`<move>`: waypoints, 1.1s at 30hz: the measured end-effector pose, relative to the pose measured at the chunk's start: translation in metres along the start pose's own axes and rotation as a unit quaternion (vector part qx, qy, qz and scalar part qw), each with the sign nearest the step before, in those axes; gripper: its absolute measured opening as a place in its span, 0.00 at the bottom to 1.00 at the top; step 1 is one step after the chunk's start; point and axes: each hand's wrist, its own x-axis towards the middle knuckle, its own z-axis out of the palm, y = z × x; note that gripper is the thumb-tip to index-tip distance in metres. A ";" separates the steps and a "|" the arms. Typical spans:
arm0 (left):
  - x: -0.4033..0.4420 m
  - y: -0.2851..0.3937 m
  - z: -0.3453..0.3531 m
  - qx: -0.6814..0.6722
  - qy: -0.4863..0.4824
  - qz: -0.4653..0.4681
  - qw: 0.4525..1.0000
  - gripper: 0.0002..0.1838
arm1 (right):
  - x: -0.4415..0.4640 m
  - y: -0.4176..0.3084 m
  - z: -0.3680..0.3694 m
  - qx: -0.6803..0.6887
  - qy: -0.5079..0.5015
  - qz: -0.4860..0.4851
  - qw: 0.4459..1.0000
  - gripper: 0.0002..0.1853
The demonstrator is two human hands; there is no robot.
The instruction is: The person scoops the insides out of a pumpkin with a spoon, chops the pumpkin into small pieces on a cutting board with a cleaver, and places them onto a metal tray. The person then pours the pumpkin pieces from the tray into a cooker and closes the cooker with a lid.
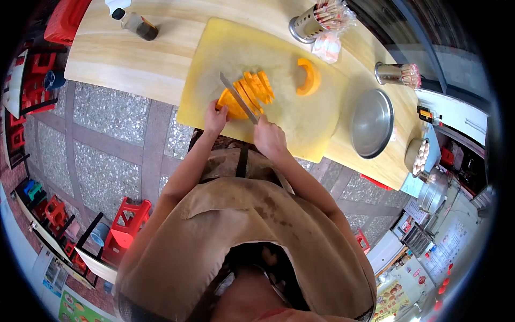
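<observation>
On the yellow cutting board lies a piece of orange pumpkin, with several cut slices fanned out on its far right side. My right hand is closed around the handle of a knife, whose blade lies across the pumpkin and points away to the left. The fingers of my left hand press against the near left end of the pumpkin piece and steady it. Farther right on the board rests a separate curved pumpkin piece, apart from both hands.
Beyond the board stand a sauce bottle at left and a perforated metal holder with wrapped chopsticks at right. A round metal tray sits right of the board, near a bowl of eggs. Red stools stand on the floor at left.
</observation>
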 end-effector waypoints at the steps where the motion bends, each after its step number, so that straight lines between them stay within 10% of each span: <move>1: 0.002 -0.003 0.001 -0.004 0.011 0.002 1.000 0.18 | 0.005 0.002 0.005 -0.002 -0.003 -0.001 1.000 0.13; 8: 0.016 -0.047 -0.007 0.160 0.057 0.163 0.972 0.20 | 0.039 0.018 0.057 -0.011 0.033 -0.019 0.999 0.11; 10: -0.010 0.010 -0.003 0.066 0.080 0.051 0.993 0.20 | 0.033 0.013 0.043 -0.011 0.036 -0.025 0.999 0.11; 33: 0.007 -0.019 -0.013 -0.001 0.068 0.034 0.997 0.16 | 0.010 -0.022 0.018 0.000 -0.003 -0.026 1.000 0.08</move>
